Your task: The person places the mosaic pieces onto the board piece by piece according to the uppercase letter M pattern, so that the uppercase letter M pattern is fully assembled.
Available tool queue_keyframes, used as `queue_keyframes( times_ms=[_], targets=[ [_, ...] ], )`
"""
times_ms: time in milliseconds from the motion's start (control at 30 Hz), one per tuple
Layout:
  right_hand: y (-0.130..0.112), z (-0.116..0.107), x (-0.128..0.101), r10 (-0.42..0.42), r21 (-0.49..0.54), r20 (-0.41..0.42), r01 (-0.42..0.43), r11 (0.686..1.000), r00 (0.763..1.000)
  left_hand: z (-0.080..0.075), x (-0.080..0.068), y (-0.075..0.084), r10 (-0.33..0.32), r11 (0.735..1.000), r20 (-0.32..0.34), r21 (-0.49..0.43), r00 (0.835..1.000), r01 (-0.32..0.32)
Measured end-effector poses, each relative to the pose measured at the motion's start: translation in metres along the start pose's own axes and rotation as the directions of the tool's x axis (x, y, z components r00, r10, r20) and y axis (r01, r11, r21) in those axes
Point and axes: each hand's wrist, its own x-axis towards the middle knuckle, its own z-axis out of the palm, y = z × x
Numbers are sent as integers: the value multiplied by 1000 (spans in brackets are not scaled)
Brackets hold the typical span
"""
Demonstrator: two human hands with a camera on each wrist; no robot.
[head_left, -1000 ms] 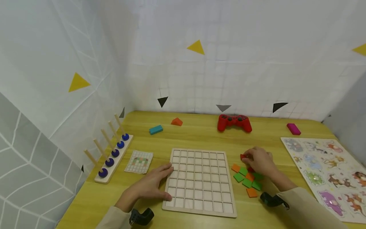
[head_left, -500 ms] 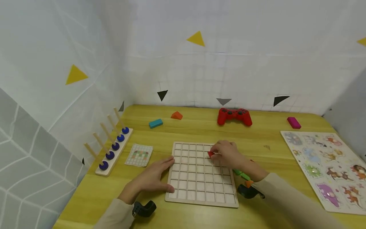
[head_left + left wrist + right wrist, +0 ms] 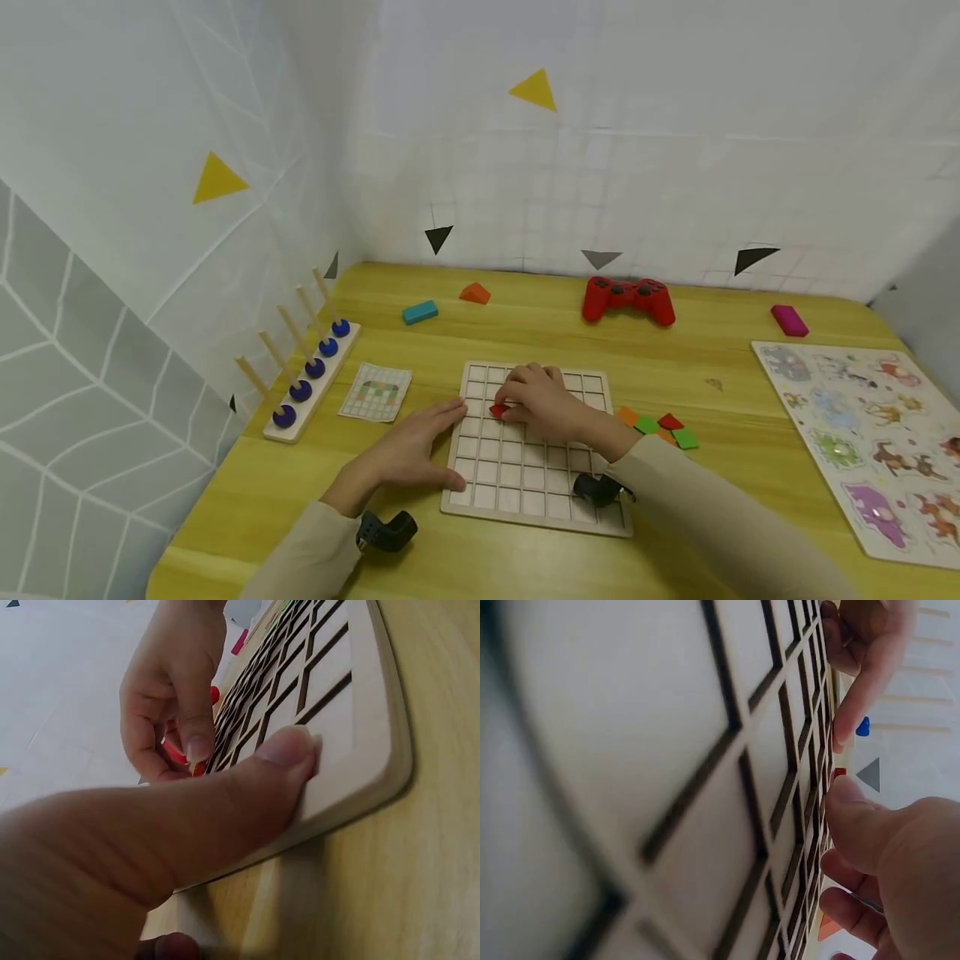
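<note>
My right hand (image 3: 546, 406) pinches a small red tile (image 3: 497, 412) over the upper left cells of a wooden grid board (image 3: 536, 523). In the right wrist view, the thumb (image 3: 855, 817) lies against that tile, close to the grid. My left hand (image 3: 411, 450) rests along the board's left side with fingers spread. Its thumb (image 3: 281, 754) presses on the rim near a corner in the left wrist view. Right of the board lie loose square green tiles (image 3: 685, 438), orange tiles (image 3: 628, 416) and a red tile (image 3: 671, 422), partly hidden by my right forearm.
A card with a coloured grid pattern (image 3: 377, 392) lies left of the board, beside a peg rack (image 3: 307, 400) with blue beads. Behind are a blue block (image 3: 420, 312), an orange block (image 3: 475, 293), a red game controller (image 3: 628, 300) and a magenta block (image 3: 789, 321). An animal puzzle (image 3: 847, 417) lies right.
My right hand has carried the red tile leftward from the loose tiles to the board's upper left cells. My left hand has stayed at the board's left side.
</note>
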Motion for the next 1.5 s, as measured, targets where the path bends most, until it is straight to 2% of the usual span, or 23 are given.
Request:
queue_keyframes(
  times_ms=[167,467,700,833,1000,1333,1500],
  targets=[
    [1,2,8,-33,-34,3,33,999,999,-1,0,0,1,1000,10,-8,1000,-1],
    [-2,1,10,-10,-76,-20,8,997,1000,0,0,0,-23,1000,14,-12,1000,23],
    [-8,-3,11,47,-78,46,-44,996,998,0,0,1,-19,1000,24,-19,1000,19],
    [-10,-4,13,92,-89,42,-88,992,995,-1,0,1,-24,1000,15,-20,1000,25],
    [-11,-5,15,98,-68,52,-95,993,994,-2,0,2,-31,999,17,-21,999,31],
    [-6,-7,9,79,-98,39,-75,992,996,-2,7,2,-11,1000,24,-7,1000,11],
    [7,-22,-12,72,-52,-38,-74,996,997,0,2,-3,-13,1000,12,-19,1000,14]
  ],
)
